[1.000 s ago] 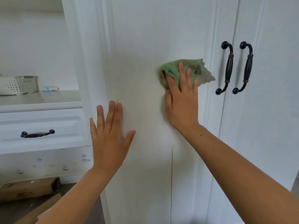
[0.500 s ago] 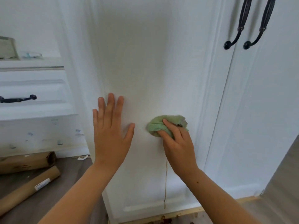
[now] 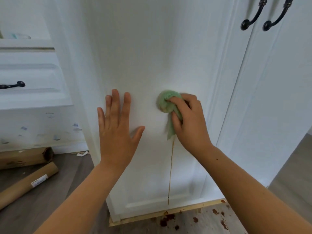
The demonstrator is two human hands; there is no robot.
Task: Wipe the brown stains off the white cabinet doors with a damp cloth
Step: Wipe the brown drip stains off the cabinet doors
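White cabinet door (image 3: 152, 56), lower panel: grips the green cloth (image 3: 164, 102) bunched in curled fingers of the right hand (image 3: 190, 122) — now dropped to the top of the brown drip (image 3: 170, 169), streak below still unwiped; left hand (image 3: 116, 132) flat, fingers spread.

A home — white cabinet doors (image 3: 152, 56), drawer (image 3: 30, 78), wood floor (image 3: 42, 200).

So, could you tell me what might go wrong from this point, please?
The cloth gripped by the right hand is bunched and looks browned, so it may smear the brown drip below it rather than lift it. The brown splatters on the floor by the door could get trodden about.
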